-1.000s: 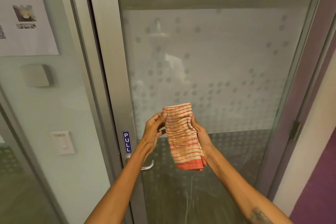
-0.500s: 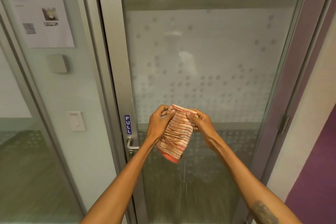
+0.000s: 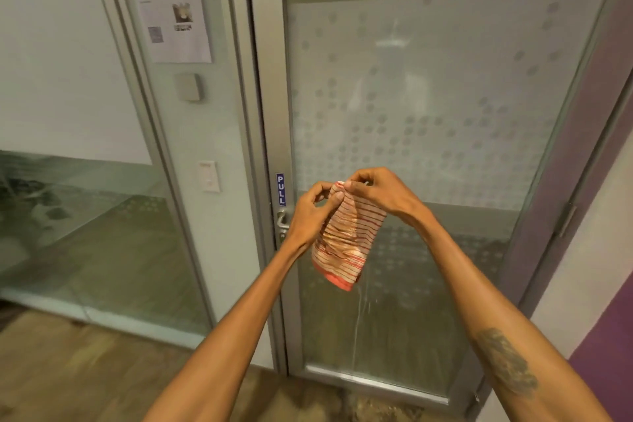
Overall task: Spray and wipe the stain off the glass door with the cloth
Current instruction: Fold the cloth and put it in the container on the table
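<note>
A cream cloth with red stripes (image 3: 346, 243) hangs folded in front of the glass door (image 3: 445, 96). My left hand (image 3: 310, 212) pinches its upper left edge, and my right hand (image 3: 380, 190) pinches its top corner from above. The door has a frosted band with grey dots. Thin wet streaks (image 3: 358, 322) run down the lower pane below the cloth. No spray bottle is in view.
A metal door handle (image 3: 282, 221) and a blue PULL sticker (image 3: 281, 189) sit on the door's left frame. To the left are a glass wall panel with a paper notice (image 3: 171, 0), a small box and a switch (image 3: 209, 176). A purple-and-white wall (image 3: 603, 284) stands right.
The view has shifted right and back, showing more floor and left wall. My hands drew together at the cloth's top, and the cloth now hangs bunched and tilted instead of flat.
</note>
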The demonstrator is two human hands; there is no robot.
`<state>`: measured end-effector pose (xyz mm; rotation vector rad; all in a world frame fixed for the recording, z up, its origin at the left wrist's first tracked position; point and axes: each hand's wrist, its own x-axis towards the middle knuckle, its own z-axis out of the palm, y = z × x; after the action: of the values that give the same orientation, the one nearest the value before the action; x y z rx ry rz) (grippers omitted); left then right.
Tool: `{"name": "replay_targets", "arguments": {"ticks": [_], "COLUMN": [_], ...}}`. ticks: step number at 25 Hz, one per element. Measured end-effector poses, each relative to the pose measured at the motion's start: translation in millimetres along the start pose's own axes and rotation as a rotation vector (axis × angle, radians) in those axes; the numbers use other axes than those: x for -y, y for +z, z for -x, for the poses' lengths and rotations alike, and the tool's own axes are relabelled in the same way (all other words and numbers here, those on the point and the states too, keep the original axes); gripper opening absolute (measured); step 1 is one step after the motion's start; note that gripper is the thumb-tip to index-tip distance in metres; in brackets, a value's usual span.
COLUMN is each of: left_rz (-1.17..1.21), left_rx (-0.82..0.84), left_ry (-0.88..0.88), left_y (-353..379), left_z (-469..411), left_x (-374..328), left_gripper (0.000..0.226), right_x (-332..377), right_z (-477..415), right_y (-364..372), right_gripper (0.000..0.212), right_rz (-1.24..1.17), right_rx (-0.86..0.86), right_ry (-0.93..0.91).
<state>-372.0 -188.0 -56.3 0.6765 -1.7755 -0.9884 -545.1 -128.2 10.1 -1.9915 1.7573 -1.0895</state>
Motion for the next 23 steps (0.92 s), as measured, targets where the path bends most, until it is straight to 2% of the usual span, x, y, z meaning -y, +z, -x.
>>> {"name": "replay_targets", "arguments": {"ticks": [3, 6, 11, 15, 19, 21, 23], "left_rz": [-0.031, -0.066, -0.081, -0.092, -0.061, 0.008, 0.123], "left_rx": [-0.068, -0.134, -0.248, -0.424, -0.643, -0.757, -0.886], "left_ry": [0.008, 0.005, -0.099, -0.218, -0.349, -0.438, -0.490], "left_y": [-31, -68, -158, -238, -295, -315, -332], "left_z": [21, 51, 132, 248, 389, 458, 526], "left_x": [-9, -18, -30, -38, -58, -70, -85], "left_gripper": [0.019, 0.016, 0.012, 0.009, 0.003, 0.002, 0.010], "right_x": [28, 59, 127, 200, 277, 312, 349], "right_z": [2, 1, 5, 30, 87, 119, 157], "right_y": [19, 38, 99, 171, 250, 287, 324], "right_gripper": [0.025, 0.012, 0.014, 0.013, 0.008, 0.011, 0.014], "right_rz": [0.015, 0.042, -0.243, -0.390, -0.640, -0.724, -0.783], "right_rx": [0.098, 0.240, 0.357, 0.414, 0.451, 0.483, 0.536], "right_ry": [-0.068, -0.135, -0.268, -0.344, -0.326, -0.291, -0.247]}}
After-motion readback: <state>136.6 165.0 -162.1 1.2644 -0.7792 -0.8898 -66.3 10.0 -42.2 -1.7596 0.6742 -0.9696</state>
